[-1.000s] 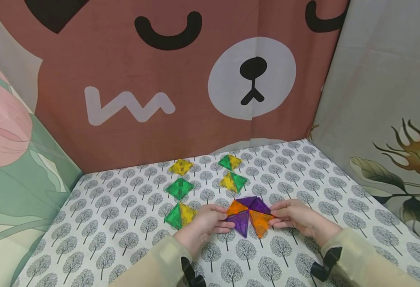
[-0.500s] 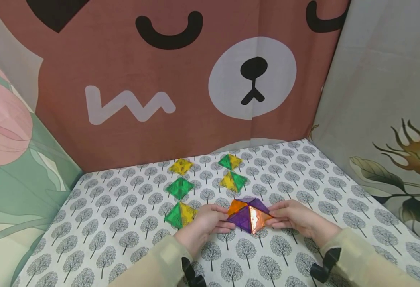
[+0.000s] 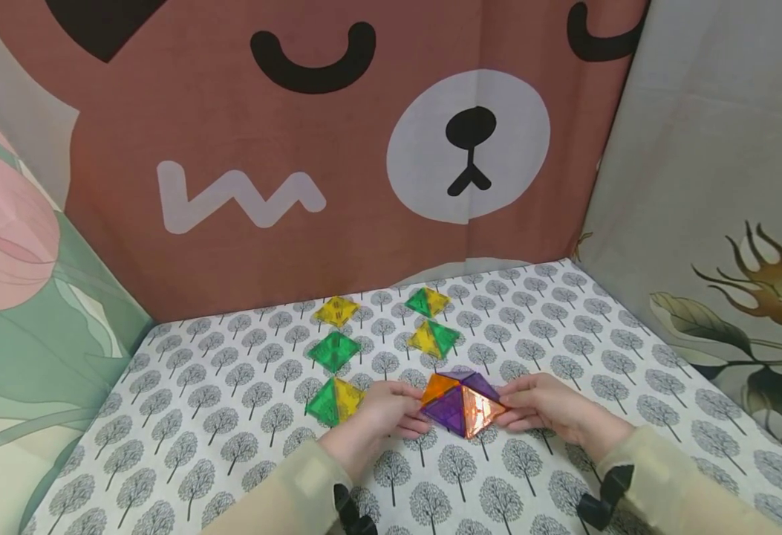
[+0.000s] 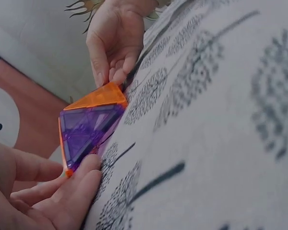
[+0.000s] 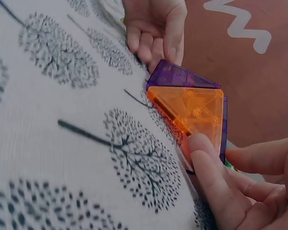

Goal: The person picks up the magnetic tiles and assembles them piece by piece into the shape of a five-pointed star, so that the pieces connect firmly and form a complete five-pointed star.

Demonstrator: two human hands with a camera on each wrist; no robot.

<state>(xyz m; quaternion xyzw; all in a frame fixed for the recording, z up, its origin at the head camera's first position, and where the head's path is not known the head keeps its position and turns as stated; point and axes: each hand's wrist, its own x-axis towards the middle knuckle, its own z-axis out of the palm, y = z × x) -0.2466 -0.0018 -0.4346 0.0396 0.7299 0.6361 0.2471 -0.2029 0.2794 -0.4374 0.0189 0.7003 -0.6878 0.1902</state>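
Triangular magnetic tiles (image 3: pixel 463 405), translucent purple and orange, are joined into a low, peaked dome on the cloth. In the head view my left hand (image 3: pixel 385 411) pinches the dome's left corner, and my right hand (image 3: pixel 546 403) pinches its right corner. The left wrist view shows a purple tile (image 4: pixel 84 129) facing the camera, its lower corner between my left thumb and fingers. From the right wrist, an orange tile (image 5: pixel 194 112) stands sloped, with my right fingertips on its lower edge. The dome's underside is hidden.
Behind and to the left lie several green and yellow tile pieces: a yellow one (image 3: pixel 337 311), a green one (image 3: pixel 335 351) and two-coloured ones (image 3: pixel 434 339). The tree-print cloth (image 3: pixel 230 416) meets a bear-print curtain (image 3: pixel 264 260) at the back.
The gap between the front purple and orange tiles has closed. Their flat fan has risen into a peaked dome, while both hands stay almost in place.
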